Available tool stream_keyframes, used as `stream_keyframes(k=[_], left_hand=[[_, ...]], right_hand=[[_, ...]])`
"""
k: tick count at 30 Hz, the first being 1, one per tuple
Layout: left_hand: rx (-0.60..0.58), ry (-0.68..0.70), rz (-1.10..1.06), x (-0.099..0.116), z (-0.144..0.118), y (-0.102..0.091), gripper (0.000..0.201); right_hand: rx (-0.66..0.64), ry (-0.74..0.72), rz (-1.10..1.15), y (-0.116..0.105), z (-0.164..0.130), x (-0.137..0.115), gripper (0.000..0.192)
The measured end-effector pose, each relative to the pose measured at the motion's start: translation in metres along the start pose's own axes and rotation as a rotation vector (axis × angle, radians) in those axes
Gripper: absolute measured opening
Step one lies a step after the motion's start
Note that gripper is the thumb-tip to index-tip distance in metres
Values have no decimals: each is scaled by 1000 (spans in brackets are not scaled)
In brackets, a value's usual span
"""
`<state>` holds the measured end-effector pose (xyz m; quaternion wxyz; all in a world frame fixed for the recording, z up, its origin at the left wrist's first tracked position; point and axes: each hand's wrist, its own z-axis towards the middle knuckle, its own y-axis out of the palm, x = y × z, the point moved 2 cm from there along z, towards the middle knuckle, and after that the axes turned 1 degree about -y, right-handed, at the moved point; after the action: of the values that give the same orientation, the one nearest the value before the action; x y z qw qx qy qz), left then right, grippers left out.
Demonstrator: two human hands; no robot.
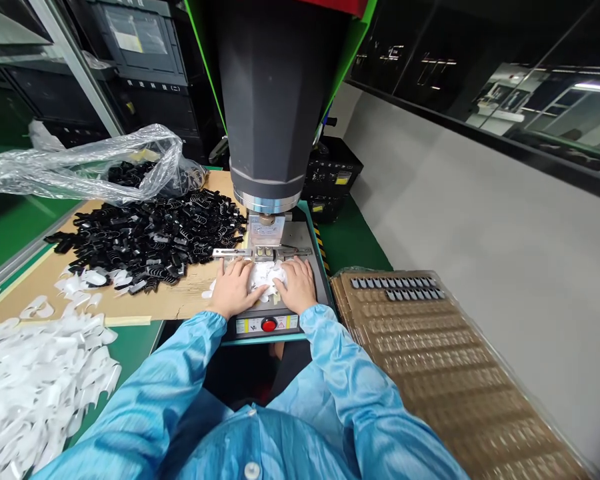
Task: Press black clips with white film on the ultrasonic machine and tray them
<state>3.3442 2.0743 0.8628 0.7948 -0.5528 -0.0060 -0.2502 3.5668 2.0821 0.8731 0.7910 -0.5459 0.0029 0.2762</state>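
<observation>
Both my hands rest on the metal base plate (319,280) of the press, directly under its dark column (273,100). My left hand (234,287) lies palm down, fingers loosely spread and pointing toward the fixture (266,235); its thumb side touches the small heap of white parts (266,275). My right hand (297,283) lies the same way on the other side of that heap, fingers slightly curled, touching it too. The heap sits between the two hands, just in front of the fixture. I cannot tell whether either hand has a firm grip on a piece; the fingers look relaxed and mostly open.

A red button (269,325) sits on the front panel, just below my wrists.

Containers: a clear plastic bag (90,163) lies open at left on the cardboard sheet (175,303), with black parts (150,237) inside it and spilled out across the cardboard beside the press. A larger spread of loose white parts (35,387) covers the green table (135,350) at near left. At right, a stack of brown blister trays (445,373) holds two short rows of dark pieces (397,288) at its far end; the other pockets look unfilled.
</observation>
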Motion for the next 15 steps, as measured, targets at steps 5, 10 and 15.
stream_keyframes(k=[5, 10, 15], left_hand=[[49, -16, -20, 0, -6, -10, 63], [24, -97, 13, -13, -29, -16, 91], [-88, -123, 40, -13, -27, -8, 108]], right_hand=[[-53, -109, 9, -6, -4, -3, 70], [-132, -143, -6, -6, -5, -7, 87], [-155, -95, -30, -1, -1, -8, 75]])
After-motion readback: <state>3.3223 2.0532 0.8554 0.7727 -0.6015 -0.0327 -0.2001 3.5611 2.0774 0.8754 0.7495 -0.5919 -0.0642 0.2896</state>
